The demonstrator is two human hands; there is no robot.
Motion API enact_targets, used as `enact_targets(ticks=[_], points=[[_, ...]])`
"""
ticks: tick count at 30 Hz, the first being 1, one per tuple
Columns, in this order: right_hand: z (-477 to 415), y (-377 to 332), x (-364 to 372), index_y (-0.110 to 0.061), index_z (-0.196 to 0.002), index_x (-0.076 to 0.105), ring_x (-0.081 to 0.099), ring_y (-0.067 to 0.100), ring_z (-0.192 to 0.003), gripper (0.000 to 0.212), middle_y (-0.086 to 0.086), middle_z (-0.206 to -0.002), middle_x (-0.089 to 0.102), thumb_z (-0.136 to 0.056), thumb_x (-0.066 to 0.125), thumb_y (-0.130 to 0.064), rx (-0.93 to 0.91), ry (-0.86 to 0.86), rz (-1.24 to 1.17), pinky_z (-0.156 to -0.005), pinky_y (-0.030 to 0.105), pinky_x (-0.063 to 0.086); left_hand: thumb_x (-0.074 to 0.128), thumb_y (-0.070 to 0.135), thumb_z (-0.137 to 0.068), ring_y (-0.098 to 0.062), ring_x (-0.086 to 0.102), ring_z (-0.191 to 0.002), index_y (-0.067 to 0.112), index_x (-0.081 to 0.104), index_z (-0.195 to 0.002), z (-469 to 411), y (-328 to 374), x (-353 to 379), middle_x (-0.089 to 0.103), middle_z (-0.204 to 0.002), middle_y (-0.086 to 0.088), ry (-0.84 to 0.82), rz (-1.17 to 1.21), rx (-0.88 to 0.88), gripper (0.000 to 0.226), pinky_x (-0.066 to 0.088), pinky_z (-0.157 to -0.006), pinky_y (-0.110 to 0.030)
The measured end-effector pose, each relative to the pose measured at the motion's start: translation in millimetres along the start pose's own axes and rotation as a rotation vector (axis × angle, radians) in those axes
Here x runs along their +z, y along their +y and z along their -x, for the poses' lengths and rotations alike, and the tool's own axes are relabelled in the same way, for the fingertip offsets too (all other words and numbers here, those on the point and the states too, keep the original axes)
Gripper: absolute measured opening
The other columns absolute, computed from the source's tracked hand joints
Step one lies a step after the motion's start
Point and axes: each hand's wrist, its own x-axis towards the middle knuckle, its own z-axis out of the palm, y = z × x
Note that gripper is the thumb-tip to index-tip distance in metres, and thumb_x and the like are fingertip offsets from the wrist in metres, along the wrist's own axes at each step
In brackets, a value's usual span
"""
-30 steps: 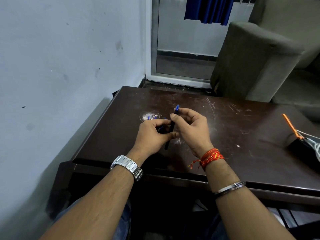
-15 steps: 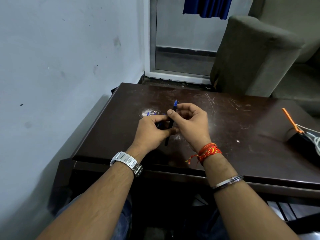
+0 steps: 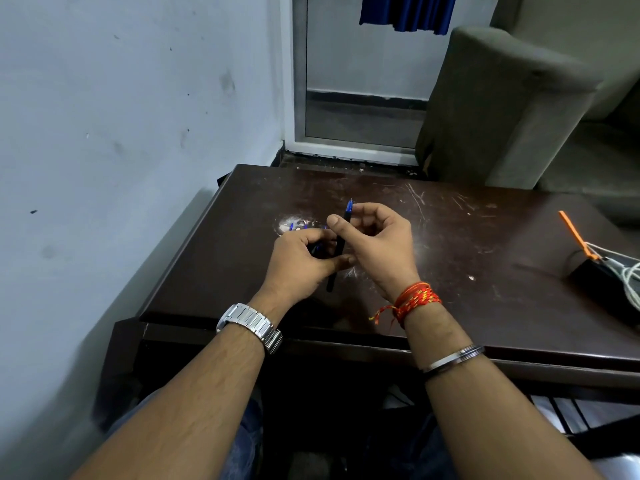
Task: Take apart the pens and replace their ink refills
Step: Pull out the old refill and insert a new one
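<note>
Both hands are working just above the table (image 3: 450, 237) at the centre of the frame, and the pen (image 3: 341, 244) is standing nearly upright between them. The right hand (image 3: 377, 244) is pinching the upper part of the pen between thumb and forefinger, just below the blue tip (image 3: 349, 206) that is poking out above its fingers. The left hand (image 3: 304, 261) is closing around the lower barrel, with its thumb pressing against the dark shaft; the bottom end is sticking out below both hands. It seems to be cupping other bluish pieces too, though these are too hidden to name. More blue parts (image 3: 298, 226) are lying on the table just behind the left hand, left of centre. The step in hand looks like unscrewing or seating the tip section. To do it well, the left hand should be keeping the barrel still while the right is turning only the tip, in line with the shaft, so the thread is not crossing. A light pinch should do; squeezing hard risks bending the thin refill inside.
</note>
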Motion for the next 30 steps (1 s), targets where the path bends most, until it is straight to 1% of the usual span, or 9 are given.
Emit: enact_targets(ticks=[3,5,8,13,17,22,25,28,30], points=[[-1.1,1.8,1.6,-0.027,-0.092,0.076,0.071,0.01,-0.074,0.014,-0.002,-0.078,0.077,-0.081,0.077,-0.036,0.031,-0.031,-0.05,-0.069,0.036,0.06,0.093,0.028,-0.065,-0.009,0.073,-0.086,0.023,0.079,-0.1,0.0,1.3,0.4,0.078,-0.087,0.006,-0.006,0.014,-0.013,0.038,0.059,-0.083,-0.03],[-1.4,2.8,2.4,-0.026,-0.094,0.076,0.071,0.012,-0.075,0.009,0.0,-0.079,0.078,-0.086,0.074,-0.029,0.025,-0.032,-0.04,-0.073,0.04,0.061,0.093,0.025,-0.066,-0.006,0.073,-0.086,0.025,0.08,-0.099,1.0,3.0,0.3,0.079,-0.087,0.008,-0.018,0.023,0.001,0.035,0.059,-0.082,-0.026],[-0.9,1.3,0.7,-0.024,-0.091,0.075,0.073,0.01,-0.072,0.01,-0.001,-0.077,0.078,-0.083,0.08,-0.028,0.002,-0.028,-0.037,-0.065,0.033,0.057,0.092,0.025,-0.067,-0.003,0.073,-0.084,0.029,0.079,-0.095,2.7,4.3,-0.3,0.079,-0.085,0.011,-0.019,0.035,0.0,0.032,0.059,-0.08,-0.022],[-0.5,-0.7,-0.1,-0.023,-0.09,0.073,0.071,0.006,-0.071,0.021,-0.007,-0.072,0.074,-0.075,0.086,-0.032,0.012,-0.005,-0.047,-0.064,0.028,0.059,0.093,0.029,-0.065,-0.006,0.072,-0.083,0.029,0.079,-0.094,2.3,2.9,0.7,0.078,-0.084,0.008,-0.007,0.02,-0.019,0.032,0.059,-0.079,-0.025],[-0.9,-0.7,2.4,-0.024,-0.095,0.076,0.071,0.011,-0.073,0.009,-0.002,-0.077,0.077,-0.086,0.076,-0.023,0.048,-0.035,-0.107,-0.069,0.035,0.058,0.093,0.026,-0.064,-0.007,0.073,-0.082,0.035,0.078,-0.091,1.7,3.2,0.8,0.078,-0.082,0.01,0.002,0.032,0.01,0.032,0.058,-0.079,-0.024],[-0.7,-1.4,0.4,-0.021,-0.087,0.073,0.07,0.011,-0.071,0.023,-0.001,-0.072,0.073,-0.072,0.089,-0.029,0.003,0.019,-0.041,-0.065,0.034,0.06,0.093,0.024,-0.065,0.001,0.071,-0.077,0.031,0.079,-0.091,2.2,2.2,1.2,0.077,-0.08,0.017,-0.007,0.018,0.011,0.031,0.054,-0.071,-0.014],[0.1,-1.0,2.1,-0.022,-0.091,0.075,0.069,0.01,-0.073,0.021,-0.004,-0.075,0.073,-0.077,0.083,-0.034,0.043,-0.011,-0.076,-0.068,0.037,0.061,0.094,0.027,-0.063,-0.001,0.068,-0.072,0.039,0.077,-0.083,2.2,2.5,1.6,0.075,-0.077,0.01,0.005,0.03,-0.001,0.029,0.056,-0.071,-0.018],[-0.3,-0.7,4.2,-0.026,-0.091,0.077,0.071,0.014,-0.079,0.006,-0.002,-0.077,0.077,-0.087,0.073,-0.026,0.062,-0.023,-0.101,-0.078,0.046,0.061,0.094,0.025,-0.064,-0.005,0.072,-0.08,0.031,0.079,-0.094,2.2,3.0,1.1,0.077,-0.08,0.008,0.01,0.031,0.003,0.034,0.059,-0.079,-0.025],[-0.9,-0.1,3.5,-0.024,-0.092,0.077,0.073,0.009,-0.077,0.007,-0.003,-0.076,0.078,-0.085,0.077,-0.024,0.015,-0.014,-0.047,-0.075,0.035,0.061,0.093,0.024,-0.066,-0.009,0.073,-0.084,0.025,0.08,-0.098,2.5,3.5,0.9,0.079,-0.084,0.007,-0.002,0.018,0.007,0.035,0.059,-0.08,-0.029]])
